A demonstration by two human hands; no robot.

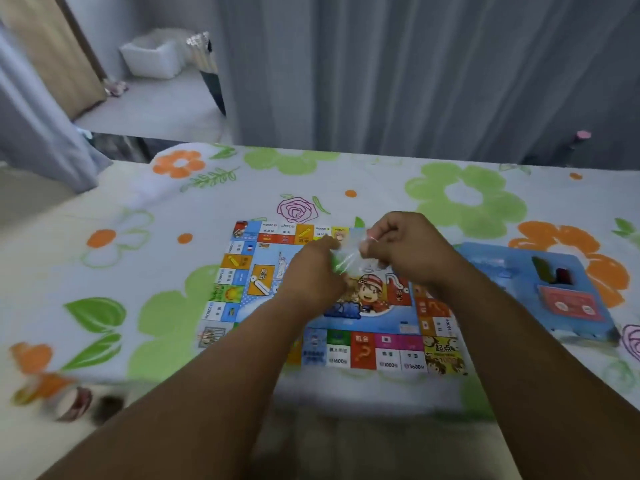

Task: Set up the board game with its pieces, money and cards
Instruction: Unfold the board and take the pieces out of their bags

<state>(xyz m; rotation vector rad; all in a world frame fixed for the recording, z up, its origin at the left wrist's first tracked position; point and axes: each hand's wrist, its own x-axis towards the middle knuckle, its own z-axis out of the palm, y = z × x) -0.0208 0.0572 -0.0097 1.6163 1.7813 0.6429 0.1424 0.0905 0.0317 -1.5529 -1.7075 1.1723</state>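
At frame centre the left hand (311, 271) and right hand (405, 251), fingers curled, both pinch a small crinkly clear plastic bag (346, 261) over the colourful flat game board (374, 351), which lies on a floral cloth (138, 237). At right sits a blue tray (512, 271) holding red cards (571, 303). Grey pleated curtains (415, 81) hang behind.

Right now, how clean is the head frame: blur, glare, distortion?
Head view: soft even light, no glare, no hard shadows. Both hands, left hand and right hand, and the plastic bag they pinch are slightly blurred. Print on the board is readable at its near edge. Objects at lower left are smeared beyond telling.
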